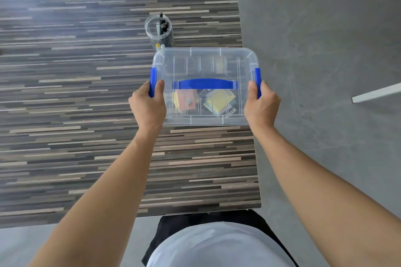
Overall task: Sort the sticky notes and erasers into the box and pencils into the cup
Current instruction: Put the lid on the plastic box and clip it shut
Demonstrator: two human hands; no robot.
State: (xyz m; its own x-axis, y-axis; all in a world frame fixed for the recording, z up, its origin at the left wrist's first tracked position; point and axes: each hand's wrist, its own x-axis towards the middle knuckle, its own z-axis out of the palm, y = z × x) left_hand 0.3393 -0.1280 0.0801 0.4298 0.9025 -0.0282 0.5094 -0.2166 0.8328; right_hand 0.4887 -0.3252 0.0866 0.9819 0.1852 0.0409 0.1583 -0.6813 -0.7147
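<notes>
A clear plastic box (205, 58) with its lid on, a blue handle (205, 83) and blue side clips sits at the table's right edge. Through the lid I see orange sticky notes (184, 99) and yellow sticky notes (219, 101) inside. My left hand (147, 104) grips the left blue clip (153, 81). My right hand (261, 104) grips the right blue clip (257, 81). Just behind the box stands a clear cup (159, 30) holding several dark pencils (162, 25).
The striped wood-pattern table (76, 93) ends just right of the box, with grey floor (314, 50) beyond. White furniture legs (375, 93) stand on the floor at right. My torso is at the table's near edge.
</notes>
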